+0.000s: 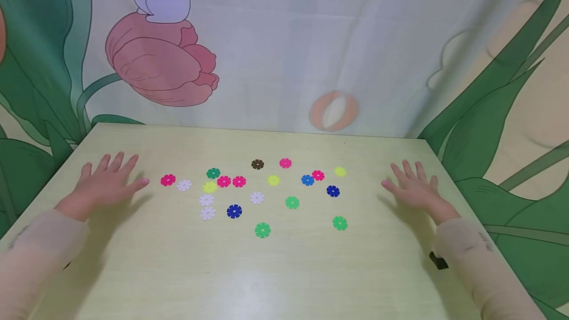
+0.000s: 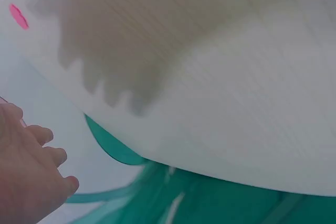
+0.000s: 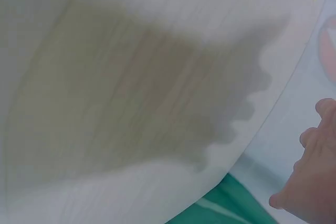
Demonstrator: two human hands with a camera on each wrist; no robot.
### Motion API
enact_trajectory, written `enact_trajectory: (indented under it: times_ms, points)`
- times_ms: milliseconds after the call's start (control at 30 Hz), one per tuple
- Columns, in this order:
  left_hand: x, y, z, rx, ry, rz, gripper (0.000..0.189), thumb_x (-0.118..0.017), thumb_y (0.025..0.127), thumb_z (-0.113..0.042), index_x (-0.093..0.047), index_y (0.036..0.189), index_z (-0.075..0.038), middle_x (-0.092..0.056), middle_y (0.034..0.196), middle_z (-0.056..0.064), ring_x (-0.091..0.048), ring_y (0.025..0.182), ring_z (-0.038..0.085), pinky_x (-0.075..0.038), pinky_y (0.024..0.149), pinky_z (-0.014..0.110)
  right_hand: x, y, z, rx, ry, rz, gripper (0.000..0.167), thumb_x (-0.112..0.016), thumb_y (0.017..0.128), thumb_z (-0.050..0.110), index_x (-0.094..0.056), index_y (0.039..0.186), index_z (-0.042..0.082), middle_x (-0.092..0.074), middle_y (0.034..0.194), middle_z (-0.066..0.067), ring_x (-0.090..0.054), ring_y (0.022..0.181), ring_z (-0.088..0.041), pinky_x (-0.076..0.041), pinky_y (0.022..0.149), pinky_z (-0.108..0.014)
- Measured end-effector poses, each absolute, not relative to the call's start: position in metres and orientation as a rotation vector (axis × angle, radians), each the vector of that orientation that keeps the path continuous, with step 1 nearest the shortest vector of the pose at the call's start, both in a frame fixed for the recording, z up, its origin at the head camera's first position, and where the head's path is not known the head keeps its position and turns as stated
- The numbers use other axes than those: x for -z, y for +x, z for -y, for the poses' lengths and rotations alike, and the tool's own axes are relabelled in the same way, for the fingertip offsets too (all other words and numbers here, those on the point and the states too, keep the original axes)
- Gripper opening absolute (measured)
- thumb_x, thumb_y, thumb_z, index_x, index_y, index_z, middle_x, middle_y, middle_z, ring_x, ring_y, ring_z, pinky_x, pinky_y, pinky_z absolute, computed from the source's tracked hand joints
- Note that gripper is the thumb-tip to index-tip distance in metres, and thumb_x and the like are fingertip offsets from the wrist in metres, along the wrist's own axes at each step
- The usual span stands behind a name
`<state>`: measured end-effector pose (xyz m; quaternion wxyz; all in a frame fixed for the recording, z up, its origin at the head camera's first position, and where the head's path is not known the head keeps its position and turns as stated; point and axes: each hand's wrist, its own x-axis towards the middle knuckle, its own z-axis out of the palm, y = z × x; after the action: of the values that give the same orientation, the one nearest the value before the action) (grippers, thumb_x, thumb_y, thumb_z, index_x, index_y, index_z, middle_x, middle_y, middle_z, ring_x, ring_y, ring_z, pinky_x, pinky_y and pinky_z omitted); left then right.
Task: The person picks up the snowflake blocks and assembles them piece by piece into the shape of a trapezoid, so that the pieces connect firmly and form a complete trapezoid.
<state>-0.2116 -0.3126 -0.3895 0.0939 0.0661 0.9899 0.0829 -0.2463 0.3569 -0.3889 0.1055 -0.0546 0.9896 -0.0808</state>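
My left hand [image 1: 106,184] hovers over the left side of the table with fingers spread, holding nothing. Nearest to it lies a pink notched disc [image 1: 168,180], with a white disc [image 1: 184,185] just beyond. On the right, my right hand [image 1: 414,187] is likewise spread in the air, empty. A dark blue disc [image 1: 333,191], a yellow disc [image 1: 340,171] and a green disc [image 1: 340,223] are the closest pieces to it. Each wrist view shows the hand's shadow on the tabletop, with part of the left hand [image 2: 31,166] and right hand [image 3: 312,166] at the edge.
Several more flat flower-shaped discs, among them a brown disc [image 1: 257,164] and a light blue disc [image 1: 307,180], lie scattered across the middle of the pale table [image 1: 266,280]. Behind the table hangs a printed curtain [image 1: 275,63] with leaves and a flower.
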Motion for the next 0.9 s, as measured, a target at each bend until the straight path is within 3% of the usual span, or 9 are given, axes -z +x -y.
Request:
enact_trajectory:
  times_ms: [900]
  points:
    - [0.391,-0.223,0.198,-0.123,0.601,-2.99,0.077,-0.033,0.084,-0.064,-0.015,0.142,-0.017,-0.01,0.147,0.017,-0.003,0.134,0.04,0.0,0.101,0.062,0.387,-0.244,-0.267,0.165,-0.502,-3.004,0.077,-0.037,0.082,0.063,-0.012,0.143,0.022,0.0,0.149,-0.01,0.013,0.135,-0.033,0.006,0.097,-0.066]
